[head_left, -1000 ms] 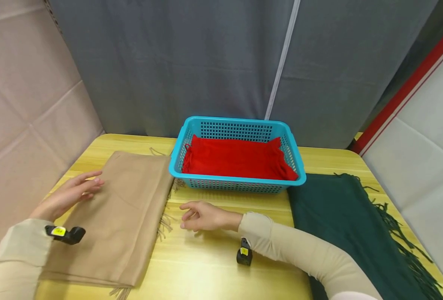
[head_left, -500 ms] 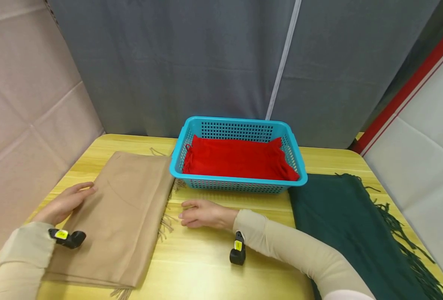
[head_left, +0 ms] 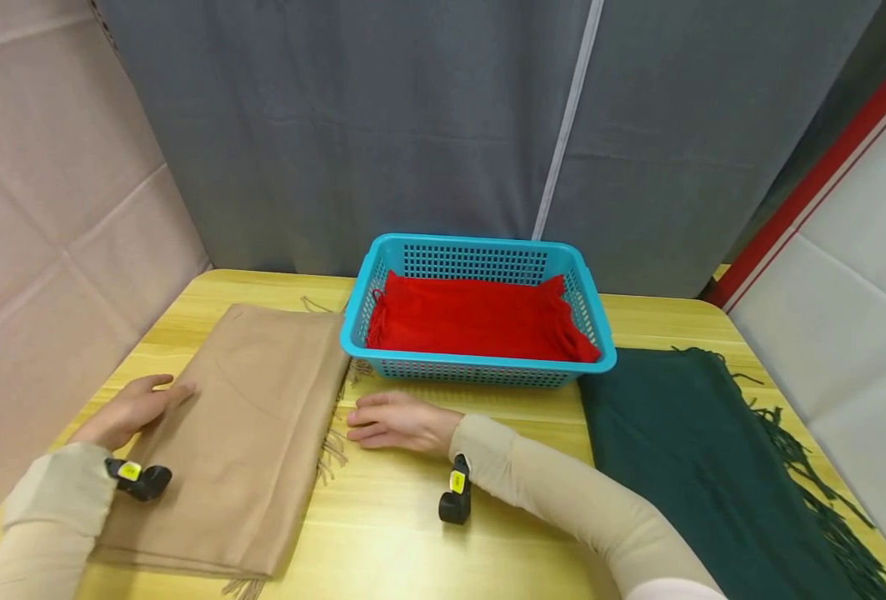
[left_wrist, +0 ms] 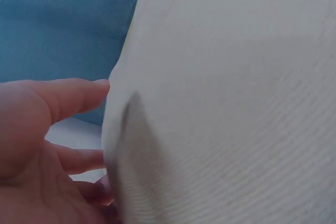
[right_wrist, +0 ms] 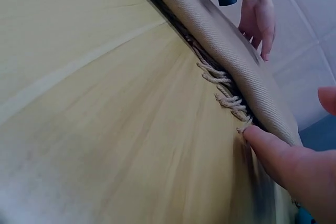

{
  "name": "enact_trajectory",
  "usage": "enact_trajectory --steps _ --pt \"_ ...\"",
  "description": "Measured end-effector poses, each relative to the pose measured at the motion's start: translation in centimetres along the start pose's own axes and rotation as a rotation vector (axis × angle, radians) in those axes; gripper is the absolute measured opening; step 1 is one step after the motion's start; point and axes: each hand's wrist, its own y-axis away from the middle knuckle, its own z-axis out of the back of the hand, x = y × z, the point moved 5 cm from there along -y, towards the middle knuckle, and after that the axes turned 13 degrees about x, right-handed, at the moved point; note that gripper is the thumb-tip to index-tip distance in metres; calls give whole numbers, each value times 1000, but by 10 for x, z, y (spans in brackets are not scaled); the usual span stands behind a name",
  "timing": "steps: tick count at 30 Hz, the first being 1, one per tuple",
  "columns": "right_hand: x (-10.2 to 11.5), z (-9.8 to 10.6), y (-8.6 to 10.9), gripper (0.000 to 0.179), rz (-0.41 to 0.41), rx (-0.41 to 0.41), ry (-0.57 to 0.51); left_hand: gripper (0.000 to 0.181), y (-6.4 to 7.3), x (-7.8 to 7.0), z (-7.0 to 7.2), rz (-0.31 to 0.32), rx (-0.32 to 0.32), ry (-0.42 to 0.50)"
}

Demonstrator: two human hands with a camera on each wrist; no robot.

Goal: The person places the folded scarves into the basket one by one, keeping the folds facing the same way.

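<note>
Over the last second, the left hand [head_left: 129, 410] had dropped to the left edge of the tan scarf [head_left: 240, 433], its thumb and fingers apart and the tips meeting the cloth. The right hand [head_left: 397, 423], fingers loose and holding nothing, had slid nearer the fringe [head_left: 330, 452], so the two hands now flanked the scarf, which lay folded flat on the bench [head_left: 382, 533]. Whether the right fingertips touched the fringe was unclear. A blue basket [head_left: 488, 363] with a red cloth [head_left: 465, 317] crowded the scarf's far right corner; a green scarf [head_left: 683, 450] lay right.
</note>
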Motion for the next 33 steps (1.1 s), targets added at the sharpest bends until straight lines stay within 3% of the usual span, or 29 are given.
enact_trajectory --steps 9,16,21,29,33 --pt "2 -2 -19 55 25 5 -28 58 -4 3 -5 -55 -6 56" --pt "2 0 -28 50 29 -12 -58 58 -5 8 -6 -28 11 72" --pt "-1 0 -36 48 40 -28 -82 60 -2 14 -6 -57 15 96" --pt "-3 -1 -47 42 27 -26 -120 63 13 20 -5 -18 13 -26" --pt "-1 2 -50 36 12 -17 -143 63 23 18 -7 -9 44 -80"
